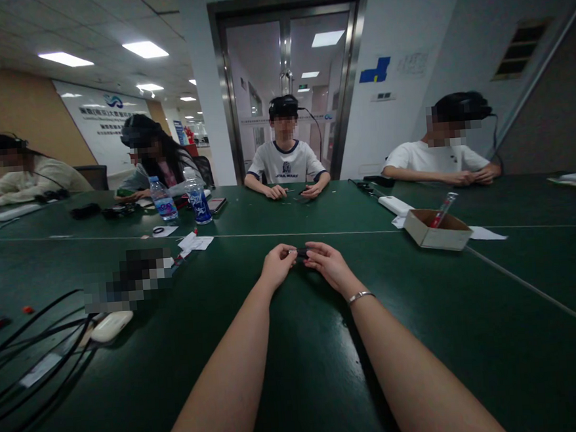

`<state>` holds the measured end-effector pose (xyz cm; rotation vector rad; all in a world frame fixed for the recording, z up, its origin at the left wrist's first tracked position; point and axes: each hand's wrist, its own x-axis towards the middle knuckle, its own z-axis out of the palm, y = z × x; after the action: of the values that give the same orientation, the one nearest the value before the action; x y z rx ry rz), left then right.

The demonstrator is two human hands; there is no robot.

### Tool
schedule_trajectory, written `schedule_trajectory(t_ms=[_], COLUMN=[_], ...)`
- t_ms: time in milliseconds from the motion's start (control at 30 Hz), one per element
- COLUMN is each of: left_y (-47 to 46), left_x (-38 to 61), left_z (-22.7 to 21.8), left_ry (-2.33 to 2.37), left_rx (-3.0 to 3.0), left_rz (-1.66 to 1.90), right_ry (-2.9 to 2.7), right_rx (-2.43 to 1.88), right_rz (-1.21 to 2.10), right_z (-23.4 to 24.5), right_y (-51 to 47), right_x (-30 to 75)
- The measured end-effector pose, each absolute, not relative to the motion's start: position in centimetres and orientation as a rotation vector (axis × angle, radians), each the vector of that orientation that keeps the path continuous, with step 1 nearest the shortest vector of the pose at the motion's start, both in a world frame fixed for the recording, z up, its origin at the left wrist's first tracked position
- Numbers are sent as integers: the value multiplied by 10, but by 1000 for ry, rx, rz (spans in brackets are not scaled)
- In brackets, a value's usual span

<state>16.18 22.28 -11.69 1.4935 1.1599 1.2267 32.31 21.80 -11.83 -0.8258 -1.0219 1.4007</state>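
My left hand (pixel 277 263) and my right hand (pixel 327 263) meet over the dark green table (pixel 298 360), fingertips pinched together on a small dark object (pixel 302 252) held between them. The object is too small to name. Both forearms stretch out from the bottom of the view, and a thin bracelet (pixel 361 296) circles my right wrist.
An open cardboard box (pixel 437 229) with a red-tipped tube stands to the right. Two water bottles (pixel 198 197) stand at the back left. Black cables (pixel 35 345) and a white device (pixel 111 326) lie at left. Several seated people work across the table.
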Motion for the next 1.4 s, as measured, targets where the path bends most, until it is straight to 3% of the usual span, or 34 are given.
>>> schedule_trajectory(t_ms=[1400], left_y=[210], left_x=[160], left_z=[-99], left_ry=[1633], left_rx=[1640], left_rz=[1044], right_ry=[-1125], right_rx=[-777], right_rz=[1360], right_z=[-120], right_y=[216], right_x=[322])
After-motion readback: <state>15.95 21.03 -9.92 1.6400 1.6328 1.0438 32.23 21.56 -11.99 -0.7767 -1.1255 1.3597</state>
